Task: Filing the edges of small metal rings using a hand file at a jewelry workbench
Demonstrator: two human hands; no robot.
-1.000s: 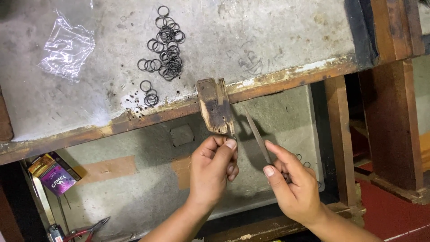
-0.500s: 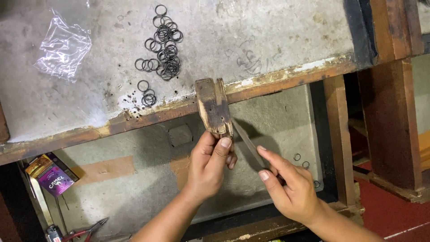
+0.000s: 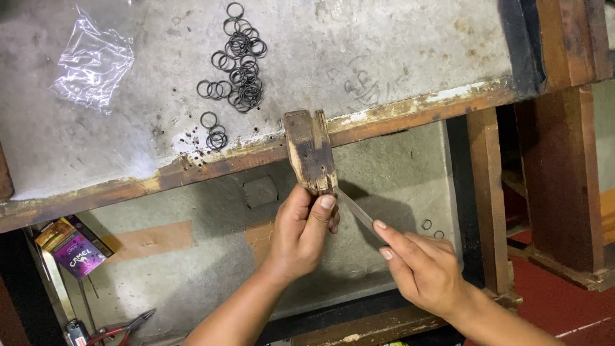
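A worn wooden peg (image 3: 310,150) juts out from the front edge of the workbench (image 3: 397,51). My left hand (image 3: 301,230) pinches something small, too small to make out, against the peg's lower tip. A flat metal file (image 3: 356,213) is gripped in my right hand (image 3: 423,269), and its tip reaches up to the spot under the peg beside my left fingers. On the bench top above lies a heap of several dark metal rings (image 3: 237,61).
A crumpled clear plastic bag (image 3: 93,64) lies at the bench's back left. Below the bench sits a grey tray (image 3: 192,269) holding two loose rings (image 3: 432,228). A purple and yellow packet (image 3: 73,247) and red-handled pliers (image 3: 125,328) lie at lower left. Wooden frame posts (image 3: 564,179) stand at right.
My right hand has slid the file up and left, bringing its tip in under the peg beside my left fingers. My left hand stays at the peg's tip.
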